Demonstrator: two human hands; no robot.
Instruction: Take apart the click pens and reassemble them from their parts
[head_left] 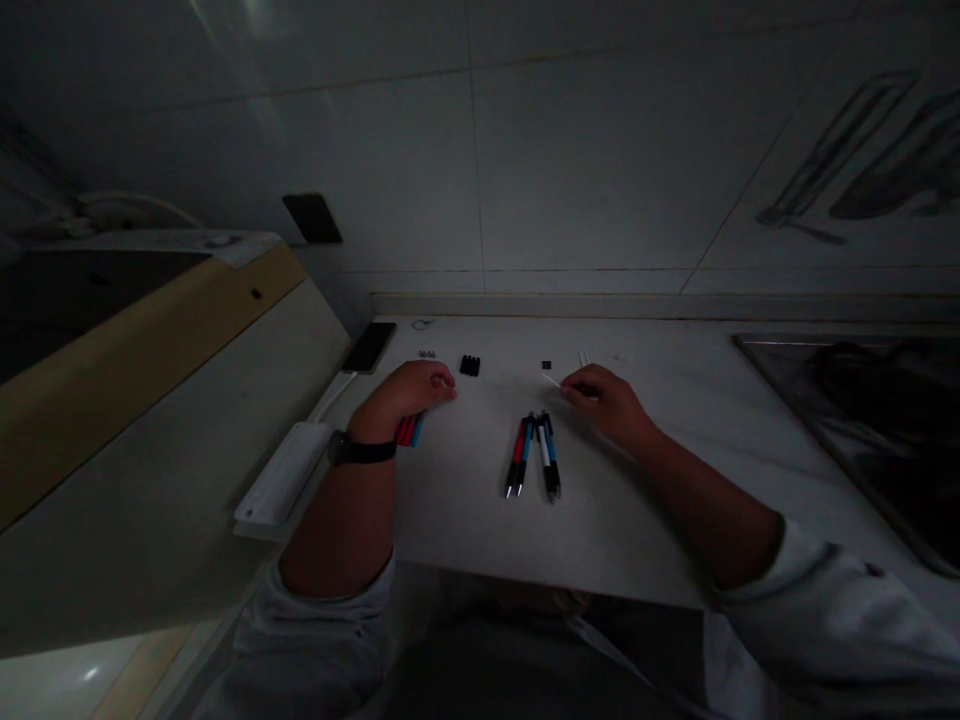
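Note:
Several assembled pens (534, 455) in red, blue and black lie side by side in the middle of the white worktop (465, 520). My left hand (409, 395) rests curled over a few red and blue pen barrels (409, 430), fingers closed toward a small grey part. My right hand (607, 400) pinches a thin white refill (553, 381) at the far side of the pens. Small black parts (470, 366), a tiny black piece (547, 366) and grey springs (427, 354) lie beyond the hands. A dark watch (360, 450) is on my left wrist.
A dark phone (369, 347) lies at the worktop's far left corner with a white cable. A white power strip (281, 480) sits at the left edge. A dark sink (870, 420) is at the right. The tiled wall stands behind.

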